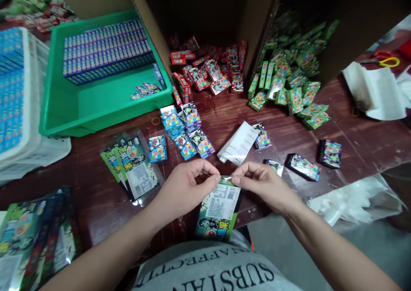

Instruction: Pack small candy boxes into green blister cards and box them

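Observation:
My left hand point(186, 188) and my right hand point(261, 184) both pinch the top edge of a printed plastic pouch point(218, 209) with a white barcode label, held upright just above my lap at the table's near edge. Fingers of both hands are closed on its rim. Just beyond my hands lie several small blue boxes point(186, 130) in a loose stack and a white strip of labels point(237, 144). A filled pouch point(133, 164) lies flat on the table to the left of my left hand.
A green tray point(80, 111) with rows of blue boxes sits at back left beside a white basket point(28, 149). Red boxes point(208, 70) and green boxes point(289, 83) spill from cardboard cartons at the back. Dark boxes point(303, 166), a clear bag point(353, 201), more pouches point(32, 235) and scissors point(385, 58) lie around.

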Motion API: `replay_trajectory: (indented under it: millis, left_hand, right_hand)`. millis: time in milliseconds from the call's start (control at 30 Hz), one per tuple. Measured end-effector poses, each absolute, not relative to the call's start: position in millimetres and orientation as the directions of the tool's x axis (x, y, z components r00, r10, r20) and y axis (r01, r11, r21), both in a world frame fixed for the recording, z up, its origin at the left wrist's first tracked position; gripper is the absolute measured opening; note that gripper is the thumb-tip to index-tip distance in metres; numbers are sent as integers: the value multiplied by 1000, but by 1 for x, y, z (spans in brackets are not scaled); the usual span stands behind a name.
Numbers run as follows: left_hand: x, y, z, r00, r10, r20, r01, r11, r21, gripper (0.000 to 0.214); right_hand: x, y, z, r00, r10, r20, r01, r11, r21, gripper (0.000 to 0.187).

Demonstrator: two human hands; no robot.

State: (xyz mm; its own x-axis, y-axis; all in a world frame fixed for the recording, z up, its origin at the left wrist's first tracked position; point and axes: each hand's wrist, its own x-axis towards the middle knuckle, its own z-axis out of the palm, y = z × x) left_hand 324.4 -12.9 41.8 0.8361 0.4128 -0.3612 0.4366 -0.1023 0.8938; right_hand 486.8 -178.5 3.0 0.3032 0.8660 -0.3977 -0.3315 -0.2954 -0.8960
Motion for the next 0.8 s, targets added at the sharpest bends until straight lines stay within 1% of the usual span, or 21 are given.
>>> replay_trajectory:
  millis: [67,133,167,233,333,433,500,567,600,667,700,733,800]
  left_hand:
    - [326,-9,43,877,323,-357,414,-127,902,13]
    - [326,-6,43,904,258,-340,379,-118,918,14]
    - [327,-5,41,904,256,-342,377,-98,921,14]
    - [330,-5,38,874,295,-385,412,-31,911,12]
    - [335,-6,36,824,340,-453,465,50,884,9]
    - [334,-5,40,862,300,-409,435,-22,900,10]
    - [332,-5,43,900,254,-355,391,-108,914,11]
    - [331,-5,43,914,239,-328,373,-177,911,10]
    - [332,-6,42,910,244,-335,383,-186,905,10]
    - [336,-7,39,884,258,-390,430,-123,895,10]
    - [338,-8,38,865,265,-427,455,-53,889,10]
    - [341,-9,37,845,270,-461,473,25,881,10]
    - [344,-9,37,816,285,-502,486,129,864,10]
  right_hand:
    - [497,-183,2,216,899,-382,-319,-305,-897,14]
    - [505,-187,3,151,936,-319,-247,-277,-929,13]
    - [509,-188,4,132,952,-277,-194,-249,-949,13]
    - [515,-188,7,93,976,-197,-78,-190,-979,17]
    - [521,-185,11,11,988,-155,29,-155,-987,19]
    - [527,-183,16,-77,985,-155,74,-150,-986,20]
    - [534,-180,22,-132,986,-106,186,-80,-979,20]
    - [545,-170,32,-144,990,0,386,56,-921,20]
    - [552,-162,37,-143,988,66,494,129,-860,21]
    - [566,-141,46,-172,971,168,661,241,-711,27]
    - [573,-129,49,-216,960,176,713,278,-643,33]
    - [579,-117,50,-273,950,149,748,307,-588,40]
    - [588,-94,46,-376,926,21,791,333,-513,51]
